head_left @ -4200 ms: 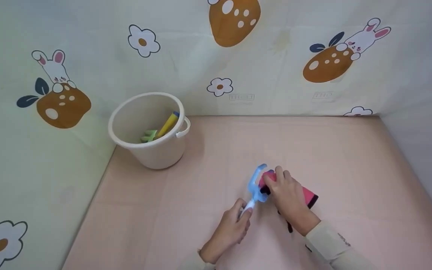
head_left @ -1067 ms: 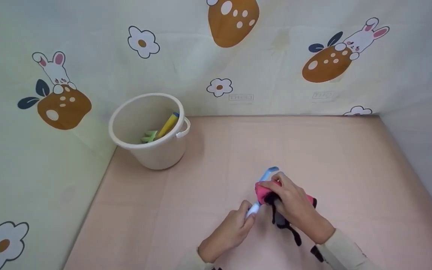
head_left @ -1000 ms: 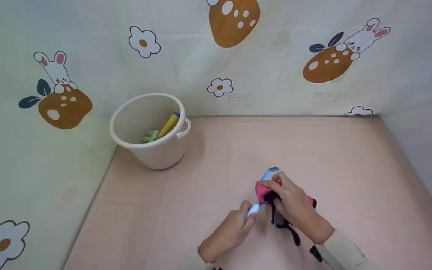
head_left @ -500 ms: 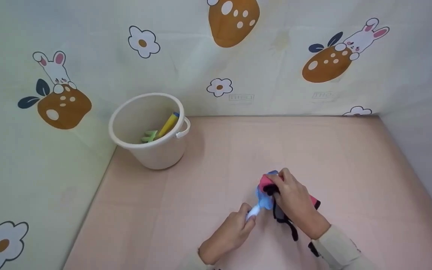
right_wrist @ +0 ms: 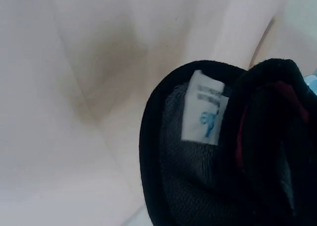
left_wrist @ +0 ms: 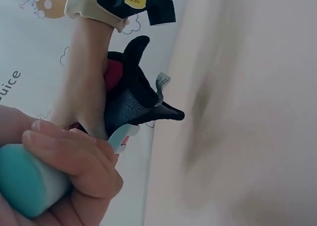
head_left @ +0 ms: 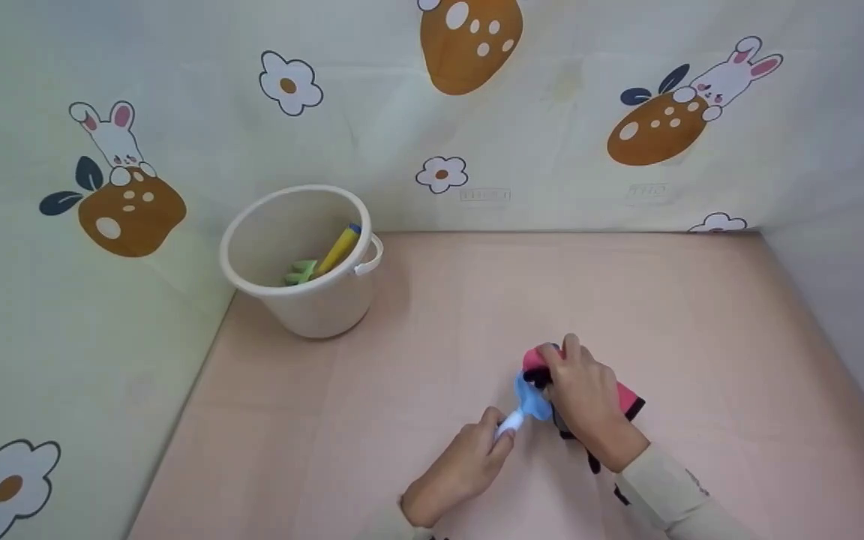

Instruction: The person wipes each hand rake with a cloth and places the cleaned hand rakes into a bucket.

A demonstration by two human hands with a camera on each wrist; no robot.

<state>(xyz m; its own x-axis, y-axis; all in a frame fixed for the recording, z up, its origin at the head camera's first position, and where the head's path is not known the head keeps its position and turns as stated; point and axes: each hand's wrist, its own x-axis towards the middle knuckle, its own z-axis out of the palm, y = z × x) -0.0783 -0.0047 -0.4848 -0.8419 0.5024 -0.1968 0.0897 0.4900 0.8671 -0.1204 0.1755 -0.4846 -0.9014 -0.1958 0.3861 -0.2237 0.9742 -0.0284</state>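
My left hand [head_left: 466, 457] grips the white handle of a blue toy garden rake [head_left: 532, 401], its head pointing up and away. In the left wrist view the fingers curl round the handle [left_wrist: 29, 181], which ends in a teal cap. My right hand [head_left: 588, 394] holds a pink, black-edged cleaning cloth [head_left: 629, 397] bunched over the rake's upper head, hiding the prongs. The cloth's grey side and a loose end hang below that hand. The right wrist view shows its black edging, grey face and a white label [right_wrist: 203, 109].
A cream bucket [head_left: 319, 307] stands at the back left, with a green pronged toy [head_left: 300, 273] and a yellow handle [head_left: 338, 250] inside. The pinkish covered surface [head_left: 672, 300] meets a printed wall sheet [head_left: 552, 135] behind and at both sides.
The cloth has gone from the lower head near the handle up along the prongs to the tip end. My right hand shifted upward with it; the left keeps its grip nearly still.
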